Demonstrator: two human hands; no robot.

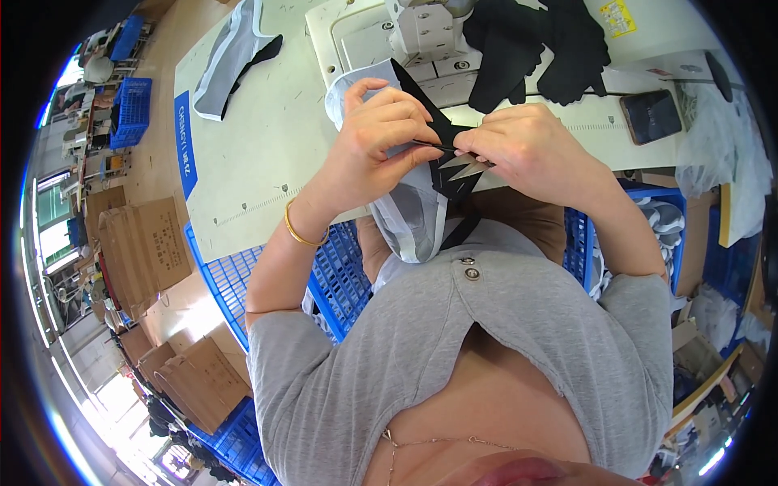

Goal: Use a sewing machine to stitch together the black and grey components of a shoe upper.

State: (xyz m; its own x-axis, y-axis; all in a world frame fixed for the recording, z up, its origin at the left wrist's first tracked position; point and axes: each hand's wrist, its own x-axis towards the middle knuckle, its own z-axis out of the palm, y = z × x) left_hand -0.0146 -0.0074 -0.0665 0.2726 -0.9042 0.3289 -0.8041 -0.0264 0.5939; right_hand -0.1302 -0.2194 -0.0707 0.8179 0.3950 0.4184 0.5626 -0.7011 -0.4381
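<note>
A grey, white and black garment piece [412,215] hangs over the table's near edge toward my lap, its upper part lying on the tabletop. My left hand [374,144] pinches a thin black edge of it between thumb and fingers. Close on the right, my right hand [531,152] is closed around a small pair of scissors [467,168], whose blades point left and stand apart over the black cloth. The right thumb and forefinger also meet the black edge. The scissors' handles are hidden in my palm.
Beyond my hands stands a white sewing machine [425,36]. Black glove-shaped cloth pieces [531,49] and a phone [651,116] lie to its right. Another grey garment piece [231,57] is at the table's far left. Blue crates [219,271] flank my lap; cartons [142,251] stand left.
</note>
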